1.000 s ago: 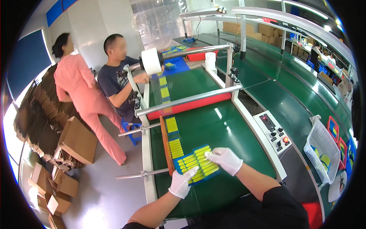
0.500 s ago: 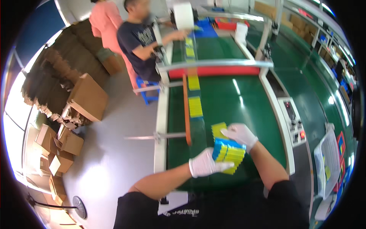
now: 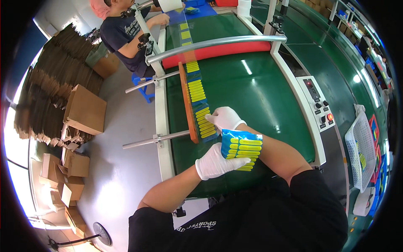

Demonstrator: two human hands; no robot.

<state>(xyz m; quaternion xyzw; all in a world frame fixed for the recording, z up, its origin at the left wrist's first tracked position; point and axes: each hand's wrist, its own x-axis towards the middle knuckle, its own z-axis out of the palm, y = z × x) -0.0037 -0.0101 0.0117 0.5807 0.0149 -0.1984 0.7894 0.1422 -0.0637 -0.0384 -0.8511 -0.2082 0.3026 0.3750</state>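
Note:
My left hand (image 3: pixel 217 163), in a white glove, grips a stack of blue-backed packets with yellow strips (image 3: pixel 242 148), its thumb across the front. My right hand (image 3: pixel 226 118), gloved as well, reaches ahead of the stack with bent fingers closed at the right edge of the nearest yellow-strip packet (image 3: pixel 205 124). That packet lies on the green conveyor belt (image 3: pixel 252 98), beside an orange guide bar (image 3: pixel 187 103). More such packets (image 3: pixel 196 90) lie in a row behind it, running under the red roller (image 3: pixel 222 53).
A control panel (image 3: pixel 315 103) with a lit red button is on the right frame. Beyond it stands a white basket (image 3: pixel 360 147). At the far left a co-worker (image 3: pixel 126 38) sits by the belt. Cardboard boxes (image 3: pixel 86 109) line the left floor; a metal rod (image 3: pixel 155 139) crosses the left frame.
My right hand has moved from the stack forward and left to the nearest packet on the belt. The loose packet it held no longer shows apart from the stack. The view has shifted.

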